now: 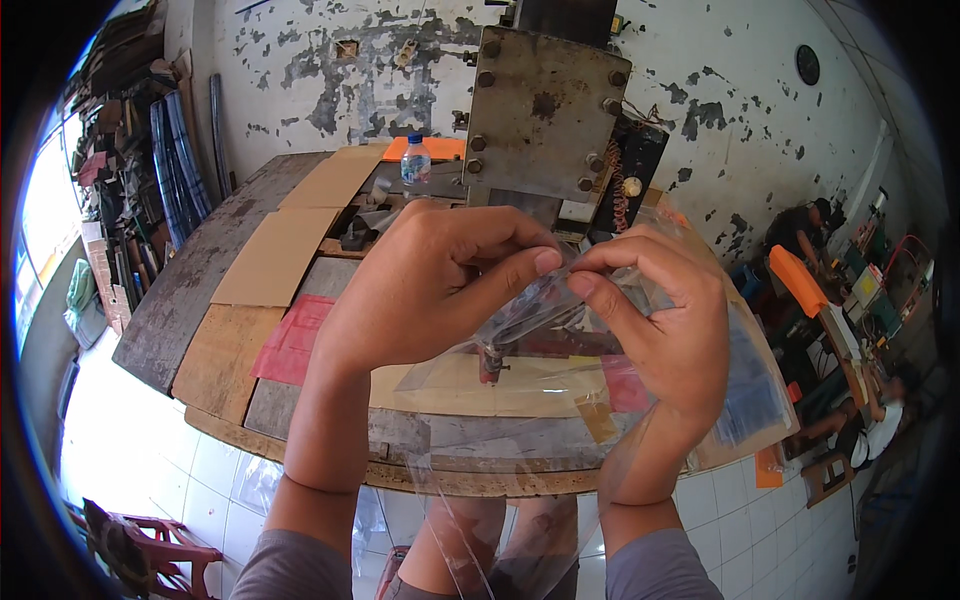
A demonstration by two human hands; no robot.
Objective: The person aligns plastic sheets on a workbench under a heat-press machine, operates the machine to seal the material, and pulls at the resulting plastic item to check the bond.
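Note:
Between my hands hangs a clear plastic sheet (pixel 470 375), its upper edge pinched by both. My left hand (pixel 440 280) grips it with thumb against curled fingers. Close beside it, my right hand (pixel 660 310) pinches the same edge between thumb and index finger. The see-through sheet drapes down over the table's front edge toward my legs. Behind it, a small metal fitting (pixel 491 362) shows through on the work surface. Pink-red pieces (pixel 292 340) lie flat to the left, with another partly behind my right wrist.
A large bolted metal press (pixel 545 110) rises at the table's back. A water bottle (pixel 416 160) with a blue cap stands left of it, near cardboard sheets (pixel 275 255). A red plastic stool (pixel 175 550) is at lower left. Two people work at the far right.

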